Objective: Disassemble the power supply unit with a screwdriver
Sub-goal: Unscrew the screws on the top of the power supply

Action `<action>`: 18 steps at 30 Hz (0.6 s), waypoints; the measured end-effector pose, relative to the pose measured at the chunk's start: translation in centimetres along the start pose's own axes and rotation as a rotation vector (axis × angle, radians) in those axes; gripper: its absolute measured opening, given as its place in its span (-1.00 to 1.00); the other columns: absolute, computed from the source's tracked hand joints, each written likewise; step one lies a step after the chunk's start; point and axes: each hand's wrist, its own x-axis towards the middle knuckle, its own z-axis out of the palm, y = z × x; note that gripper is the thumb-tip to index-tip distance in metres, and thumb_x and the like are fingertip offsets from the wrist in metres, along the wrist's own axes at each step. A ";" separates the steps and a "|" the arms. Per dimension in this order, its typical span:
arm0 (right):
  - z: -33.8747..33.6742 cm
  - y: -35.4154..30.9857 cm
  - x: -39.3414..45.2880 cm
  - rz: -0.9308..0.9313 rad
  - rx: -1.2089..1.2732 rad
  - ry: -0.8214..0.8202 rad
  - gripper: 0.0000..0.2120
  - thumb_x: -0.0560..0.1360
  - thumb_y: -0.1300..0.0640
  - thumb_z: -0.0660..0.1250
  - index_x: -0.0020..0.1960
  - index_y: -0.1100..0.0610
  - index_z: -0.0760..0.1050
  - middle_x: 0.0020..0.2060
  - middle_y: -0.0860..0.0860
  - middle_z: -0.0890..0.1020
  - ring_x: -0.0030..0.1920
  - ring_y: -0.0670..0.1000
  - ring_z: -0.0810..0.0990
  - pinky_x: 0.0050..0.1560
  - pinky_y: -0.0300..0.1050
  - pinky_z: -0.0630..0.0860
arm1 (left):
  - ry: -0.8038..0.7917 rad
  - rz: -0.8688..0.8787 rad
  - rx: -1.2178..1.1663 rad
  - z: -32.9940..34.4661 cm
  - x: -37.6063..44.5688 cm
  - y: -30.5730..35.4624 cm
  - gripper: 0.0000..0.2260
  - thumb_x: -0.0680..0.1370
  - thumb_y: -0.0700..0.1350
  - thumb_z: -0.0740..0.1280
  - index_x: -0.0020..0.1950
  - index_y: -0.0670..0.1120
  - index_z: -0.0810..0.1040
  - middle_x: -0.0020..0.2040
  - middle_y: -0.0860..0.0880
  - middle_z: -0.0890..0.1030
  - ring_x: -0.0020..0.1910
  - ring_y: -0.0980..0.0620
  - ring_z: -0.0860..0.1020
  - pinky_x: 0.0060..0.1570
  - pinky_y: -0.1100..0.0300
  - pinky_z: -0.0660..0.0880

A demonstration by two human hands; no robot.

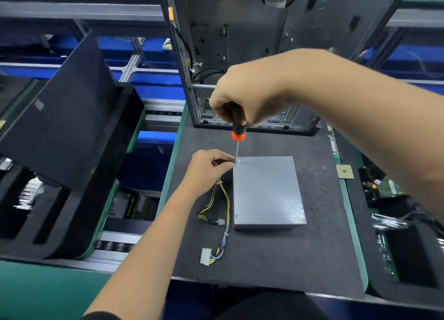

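We see the open computer case (252,55) standing at twelve o'clock on the dark mat (276,259). The grey power supply unit (266,192) lies flat at the mat's centre, long axis running twelve to six, its cable bundle (221,211) trailing toward seven. Our right hand (249,96) grips the screwdriver (236,132), upright, tip down at the unit's eleven o'clock corner. Our left hand (206,168) pinches there at the tip. A box at eight o'clock reads "PRIME" (131,206).
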 end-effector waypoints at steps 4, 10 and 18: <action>0.8 -0.3 0.2 0.010 0.077 0.014 -0.90 0.38 0.15 0.44 -0.17 0.01 0.55 -0.28 -0.11 0.60 -0.22 -0.08 0.57 -0.27 -0.13 0.47 | -0.013 0.017 0.018 0.0 0.0 0.0 -0.91 0.46 -0.17 0.45 -0.07 -0.03 0.71 -0.14 0.14 0.67 -0.16 0.21 0.59 -0.11 0.43 0.46; 1.1 0.2 0.3 0.201 0.143 -0.002 -0.71 0.60 -0.01 0.08 -0.05 0.16 0.46 -0.30 0.05 0.64 -0.53 0.01 0.63 -0.37 -0.14 0.40 | -0.022 0.032 0.050 0.0 0.0 0.0 -0.90 0.47 -0.16 0.44 -0.07 0.00 0.71 -0.15 0.19 0.65 -0.16 0.24 0.57 -0.14 0.48 0.43; 0.4 0.1 -0.5 0.009 0.143 0.022 -0.82 0.37 0.20 0.42 -0.10 -0.04 0.53 -0.20 -0.15 0.59 -0.19 -0.15 0.51 -0.29 -0.16 0.39 | -0.072 0.053 0.159 -0.3 0.5 0.7 -0.92 0.48 -0.14 0.43 -0.06 -0.03 0.70 -0.13 0.14 0.64 -0.18 0.20 0.56 -0.16 0.46 0.42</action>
